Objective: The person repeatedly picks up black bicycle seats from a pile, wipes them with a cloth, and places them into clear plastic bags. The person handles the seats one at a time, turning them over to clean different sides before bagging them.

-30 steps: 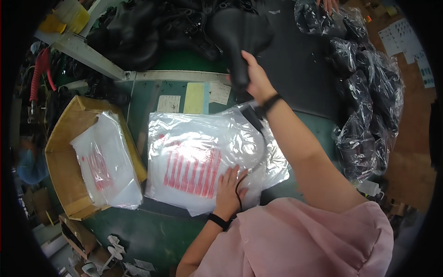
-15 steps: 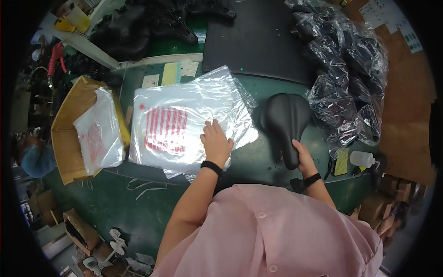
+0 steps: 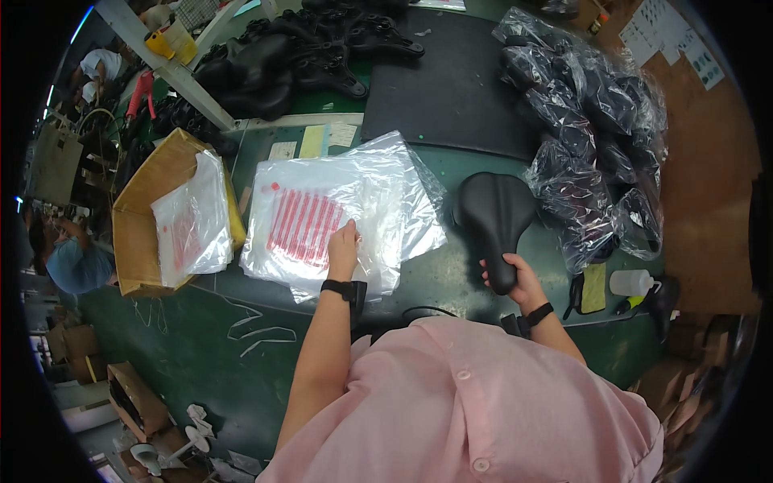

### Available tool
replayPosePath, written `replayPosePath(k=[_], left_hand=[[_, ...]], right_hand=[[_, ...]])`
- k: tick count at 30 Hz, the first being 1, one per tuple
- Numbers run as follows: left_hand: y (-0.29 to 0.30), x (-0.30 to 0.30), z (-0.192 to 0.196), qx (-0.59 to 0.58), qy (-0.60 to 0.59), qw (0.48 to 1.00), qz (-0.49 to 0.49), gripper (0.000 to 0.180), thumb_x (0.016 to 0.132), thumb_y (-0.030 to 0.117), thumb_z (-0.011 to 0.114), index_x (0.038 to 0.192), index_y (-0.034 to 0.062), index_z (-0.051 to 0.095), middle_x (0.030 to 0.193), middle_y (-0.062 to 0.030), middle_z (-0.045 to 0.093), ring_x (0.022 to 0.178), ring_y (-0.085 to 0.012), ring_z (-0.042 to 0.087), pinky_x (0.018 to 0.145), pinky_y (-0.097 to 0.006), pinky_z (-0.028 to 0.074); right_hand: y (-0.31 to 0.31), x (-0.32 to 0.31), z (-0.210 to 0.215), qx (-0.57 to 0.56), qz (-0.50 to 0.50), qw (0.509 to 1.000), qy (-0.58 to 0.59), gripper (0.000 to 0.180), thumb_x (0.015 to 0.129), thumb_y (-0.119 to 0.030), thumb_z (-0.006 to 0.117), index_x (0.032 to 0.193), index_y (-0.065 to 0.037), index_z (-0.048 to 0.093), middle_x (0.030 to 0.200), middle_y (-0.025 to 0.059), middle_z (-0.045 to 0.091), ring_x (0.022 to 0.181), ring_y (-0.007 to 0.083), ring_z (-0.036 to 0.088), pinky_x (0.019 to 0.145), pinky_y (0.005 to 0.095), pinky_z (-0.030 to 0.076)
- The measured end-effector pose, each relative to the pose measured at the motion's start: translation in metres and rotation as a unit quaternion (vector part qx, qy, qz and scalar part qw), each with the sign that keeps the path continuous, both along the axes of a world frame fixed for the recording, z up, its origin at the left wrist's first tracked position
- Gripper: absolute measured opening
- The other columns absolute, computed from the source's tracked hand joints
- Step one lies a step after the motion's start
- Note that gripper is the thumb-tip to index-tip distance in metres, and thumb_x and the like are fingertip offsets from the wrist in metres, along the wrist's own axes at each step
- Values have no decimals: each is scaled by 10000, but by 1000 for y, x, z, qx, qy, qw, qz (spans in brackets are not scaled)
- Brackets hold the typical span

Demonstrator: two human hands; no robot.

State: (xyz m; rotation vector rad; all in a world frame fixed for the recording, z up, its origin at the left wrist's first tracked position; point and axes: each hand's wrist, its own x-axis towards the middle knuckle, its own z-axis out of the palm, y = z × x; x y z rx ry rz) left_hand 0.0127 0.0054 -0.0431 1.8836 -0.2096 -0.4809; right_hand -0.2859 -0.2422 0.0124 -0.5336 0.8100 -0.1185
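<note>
My right hand (image 3: pixel 520 280) is closed around the narrow nose of a black bicycle saddle (image 3: pixel 495 205), with the thumb on top and fingertips showing on the other side. The saddle's wide end points away from me. To the left lies a pile of clear plastic bags (image 3: pixel 378 173) with red printing. My left hand (image 3: pixel 344 251) is turned on edge over the pile, its fingers drawn together in a pinch on the plastic of the top bag. The fingertips are partly hidden by the hand itself.
A yellow-brown carton (image 3: pixel 133 209) with more plastic bags stands at the left. Bagged saddles (image 3: pixel 576 129) are heaped at the right, near a white squeeze bottle (image 3: pixel 632 282). Bare black saddles (image 3: pixel 258 72) lie at the back, beside a dark mat (image 3: pixel 443 88).
My left hand has moved left and nearer to me over the bags, its spread fingers closing together. My right hand keeps its hold on the saddle's nose. The view has shifted slightly.
</note>
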Motion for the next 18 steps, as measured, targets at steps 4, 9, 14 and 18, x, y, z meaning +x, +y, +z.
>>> replayPosePath(k=[4, 9, 14, 18], left_hand=[[15, -15, 24, -138, 184, 970, -78, 179, 910, 105, 565, 943, -26, 681, 734, -64, 651, 681, -118, 594, 606, -271, 502], [21, -6, 23, -48, 157, 983, -83, 159, 804, 96, 709, 916, -14, 683, 722, -60, 649, 583, -109, 587, 559, -249, 510], [-10, -5, 36, -91, 140, 981, -95, 117, 801, 55, 684, 848, -41, 638, 680, -83, 639, 615, -142, 638, 509, -258, 483], [18, 8, 42, -56, 167, 978, -111, 123, 813, 34, 657, 880, -68, 635, 718, -99, 661, 637, -153, 653, 552, -256, 531]], right_hand=[[-9, 7, 2, -106, 71, 992, -8, 450, 853, -196, 589, 1210, 60, 496, 1058, 212, 633, 780, 286, 663, 678, 367, 569], [32, 76, 56, -111, 145, 980, -81, 635, 810, -102, 633, 1370, 8, 356, 1123, 199, 603, 827, 285, 669, 737, 375, 577], [83, 170, 39, -94, 237, 960, -117, 668, 802, -81, 648, 1387, -1, 336, 1120, 167, 592, 880, 247, 663, 774, 357, 559], [102, 212, -6, -160, 236, 956, -73, 660, 753, -125, 688, 1332, 38, 417, 1123, 133, 592, 954, 186, 600, 852, 313, 491]])
